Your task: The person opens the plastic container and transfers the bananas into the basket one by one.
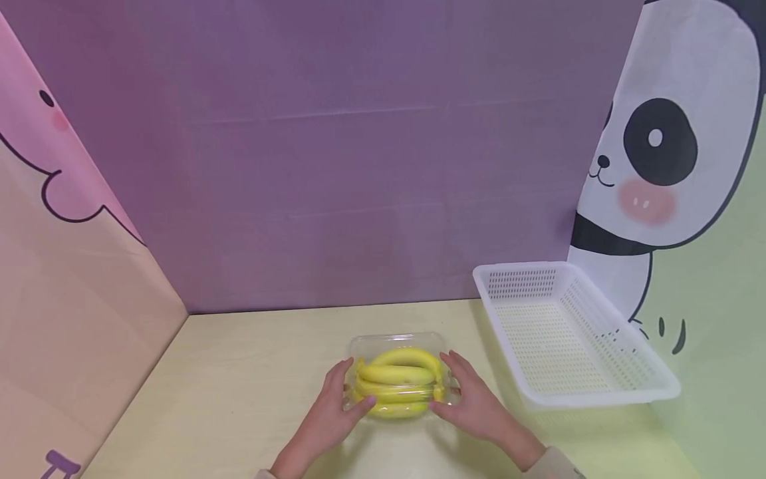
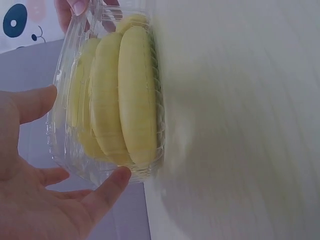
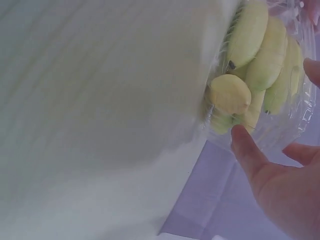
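A clear plastic clamshell box (image 1: 371,344) sits at the front middle of the table, several yellow bananas (image 1: 399,374) inside it. My left hand (image 1: 332,409) holds the box's left side, thumb at the near corner and fingers along the side. On the opposite side, my right hand (image 1: 475,404) grips it the same way. In the left wrist view the bananas (image 2: 136,95) show through the clear wall, with the left thumb against a lower corner. The right wrist view shows the banana ends (image 3: 231,95) close to the right thumb.
A white perforated plastic basket (image 1: 553,332) stands on the table (image 1: 251,372) to the right. A purple backdrop (image 1: 359,166) rises behind, with a pink panel (image 1: 72,279) on the left and a panda-printed panel (image 1: 694,279) on the right.
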A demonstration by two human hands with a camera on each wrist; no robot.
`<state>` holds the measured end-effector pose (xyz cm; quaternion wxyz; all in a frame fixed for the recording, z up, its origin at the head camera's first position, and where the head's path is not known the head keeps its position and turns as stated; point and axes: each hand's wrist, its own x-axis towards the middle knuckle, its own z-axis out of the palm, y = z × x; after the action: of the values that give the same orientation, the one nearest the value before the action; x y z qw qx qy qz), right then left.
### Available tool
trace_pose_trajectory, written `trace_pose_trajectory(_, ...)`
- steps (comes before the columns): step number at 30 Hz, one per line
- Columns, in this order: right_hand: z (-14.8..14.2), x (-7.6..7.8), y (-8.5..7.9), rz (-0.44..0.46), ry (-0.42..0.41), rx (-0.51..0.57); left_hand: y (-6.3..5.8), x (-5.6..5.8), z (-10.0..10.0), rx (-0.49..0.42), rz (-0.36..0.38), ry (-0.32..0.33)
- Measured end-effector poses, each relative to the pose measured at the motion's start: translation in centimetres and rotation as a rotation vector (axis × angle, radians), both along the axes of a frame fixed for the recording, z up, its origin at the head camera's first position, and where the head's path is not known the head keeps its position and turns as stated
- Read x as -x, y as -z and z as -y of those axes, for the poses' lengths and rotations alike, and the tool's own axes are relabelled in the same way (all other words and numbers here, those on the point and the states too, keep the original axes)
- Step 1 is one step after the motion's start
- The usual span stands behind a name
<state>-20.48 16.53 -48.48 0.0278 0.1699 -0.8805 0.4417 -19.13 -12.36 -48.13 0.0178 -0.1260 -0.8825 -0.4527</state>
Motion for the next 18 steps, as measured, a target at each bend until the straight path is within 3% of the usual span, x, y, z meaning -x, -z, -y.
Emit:
trace_pose_trajectory(9, 0.17, -0.34, -0.26, -0.177, 0.066, -0.315, -0.20, -0.28, 0.10, -0.038, 0.014, 0.017)
trace_pose_trajectory(13, 0.20, -0.38, -0.22, -0.308, 0.048, -0.398, 0.03, -0.14, 0.26, -0.108, 0.080, 0.020)
trace_pose_trajectory(18, 0.46, -0.19, -0.20, -0.480, -0.036, -0.496, 0.35, 0.37, 0.47, -0.215, 0.198, 0.025)
